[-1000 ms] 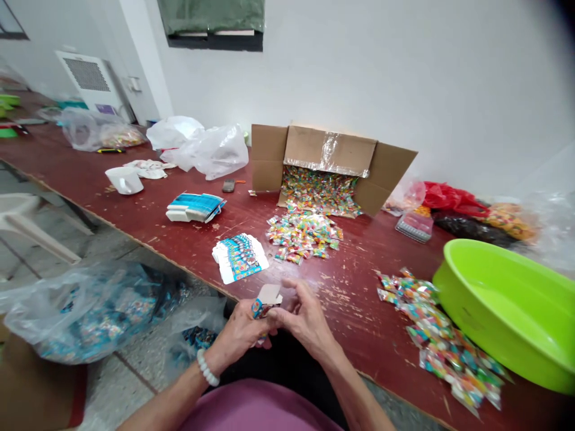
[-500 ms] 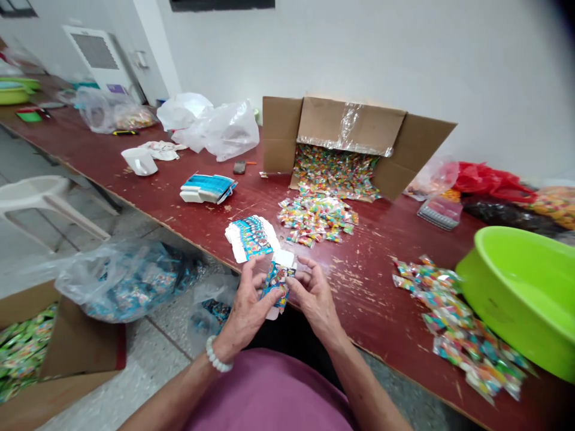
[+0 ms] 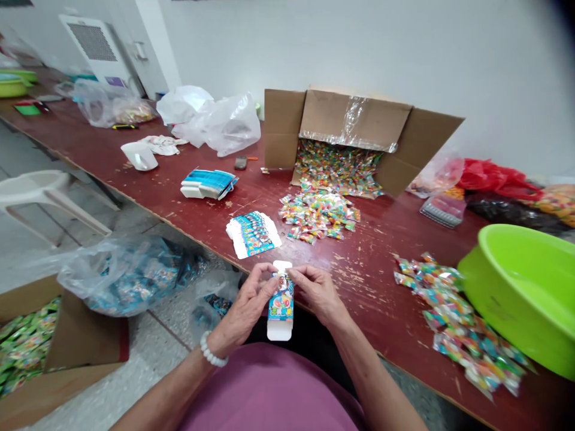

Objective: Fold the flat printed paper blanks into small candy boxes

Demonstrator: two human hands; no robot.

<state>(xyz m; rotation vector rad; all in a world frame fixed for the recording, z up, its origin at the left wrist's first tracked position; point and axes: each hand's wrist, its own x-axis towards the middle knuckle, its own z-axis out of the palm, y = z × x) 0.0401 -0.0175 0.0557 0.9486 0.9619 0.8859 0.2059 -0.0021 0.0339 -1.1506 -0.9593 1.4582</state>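
Between my two hands, at the table's front edge, is a small blue printed carton (image 3: pixel 281 308) with white end flaps, upright and facing me. My left hand (image 3: pixel 251 299) grips its upper left side with thumb and fingers. My right hand (image 3: pixel 317 293) pinches its upper right corner by the top flap. Just beyond lies a fanned stack of flat blue-and-white cartons (image 3: pixel 255 233). Behind that stack, to the right, is a pile of wrapped candies (image 3: pixel 318 212), spilling from a cardboard box (image 3: pixel 354 117) lying on its side.
A green basin (image 3: pixel 507 293) stands at the right beside more wrapped candy packets (image 3: pixel 453 311). Farther left are another carton stack (image 3: pixel 209 183), a white mug (image 3: pixel 140 157) and plastic bags (image 3: pixel 224 126). On the floor sit a bag of blue packets (image 3: pixel 135 278) and an open box (image 3: pixel 85 341).
The carton has turned from tilted to upright, with its lower end now sticking out below my hands. My fingers have shifted to its upper end. The table things stay put.
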